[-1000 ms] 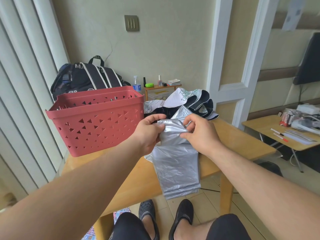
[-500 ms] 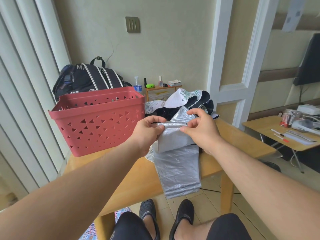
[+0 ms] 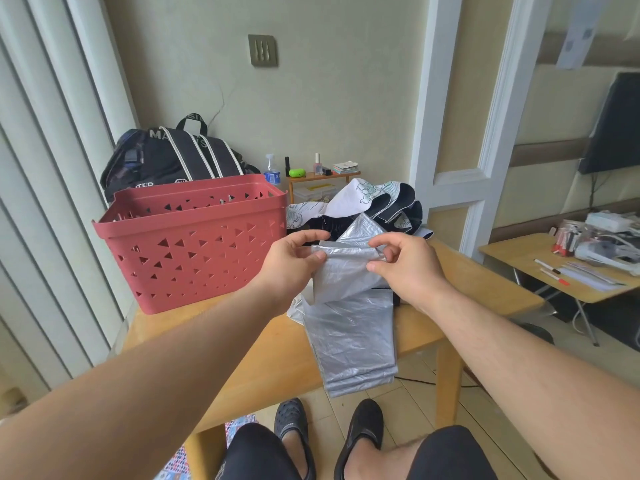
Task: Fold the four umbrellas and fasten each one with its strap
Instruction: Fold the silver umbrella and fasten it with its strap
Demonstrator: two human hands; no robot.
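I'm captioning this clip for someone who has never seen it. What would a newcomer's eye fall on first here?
First, the silver umbrella, held up at the middle of the picture over the wooden table, its folded cloth hanging past the near edge. The left hand and right hand pinch its top fold from either side. Next comes the red basket at the left of the table, with a black-and-white umbrella heaped behind the hands.

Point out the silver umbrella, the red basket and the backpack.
silver umbrella [image 3: 349,327], head view, on the flat folded canopy hanging over the table edge.
red basket [image 3: 194,261], head view, on its front wall.
backpack [image 3: 166,161], head view, on its black front.
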